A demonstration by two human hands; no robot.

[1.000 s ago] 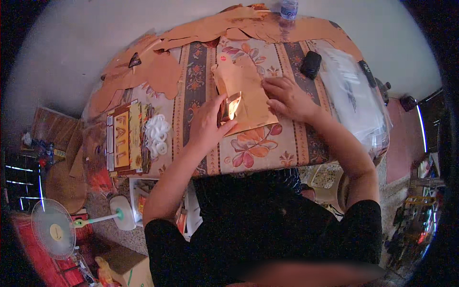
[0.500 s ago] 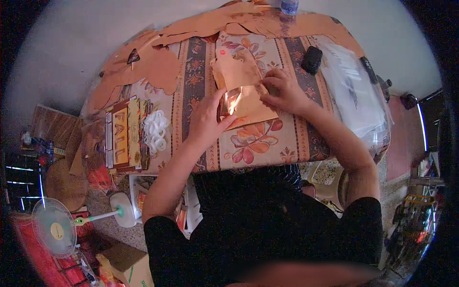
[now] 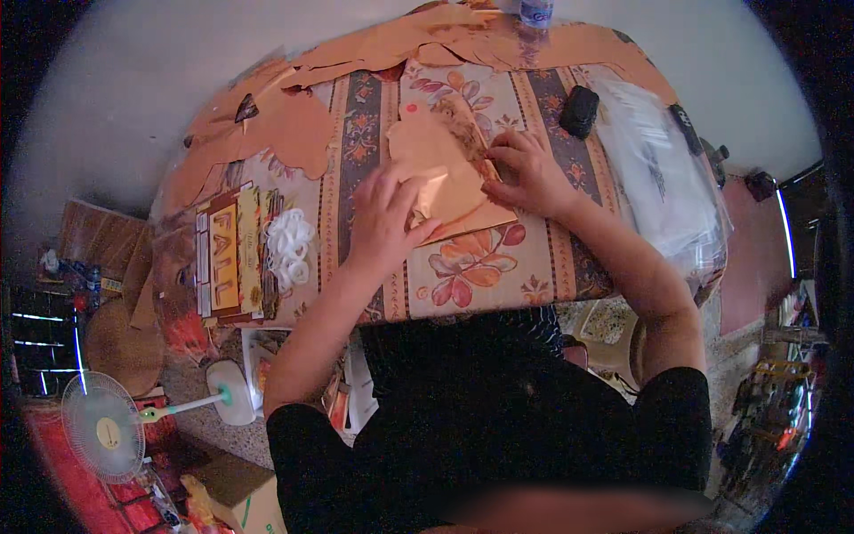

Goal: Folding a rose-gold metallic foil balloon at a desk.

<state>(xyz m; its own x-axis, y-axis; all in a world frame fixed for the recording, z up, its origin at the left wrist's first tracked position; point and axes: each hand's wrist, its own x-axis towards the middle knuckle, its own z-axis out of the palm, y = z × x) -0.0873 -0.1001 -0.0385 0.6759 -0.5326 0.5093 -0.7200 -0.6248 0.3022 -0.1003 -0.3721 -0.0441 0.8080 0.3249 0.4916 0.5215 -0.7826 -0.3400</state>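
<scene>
A thin orange-tan sheet with a shiny crease and a small red round spot at its far end lies on a flat rectangular piece, mid-table. A dark, mottled strip shows along their right side. My left hand is open at the left edge, fingers raised and spread, the thumb touching near the lower left corner. My right hand is closed, fingers bent in a pinch at the right edge of the sheet. Its fingertips partly hide what lies between them.
Left on the flowered tablecloth are a stack of lettered signs and white cord loops. Torn orange sheets line the far side, near a bottle. Rightward lie a black object and clear plastic sleeves. A fan stands lower left.
My left fingers have lifted off the sheet's left edge and spread. The sheet lies flatter, its shiny fold smaller, and more of the dark strip shows. My right hand has barely moved.
</scene>
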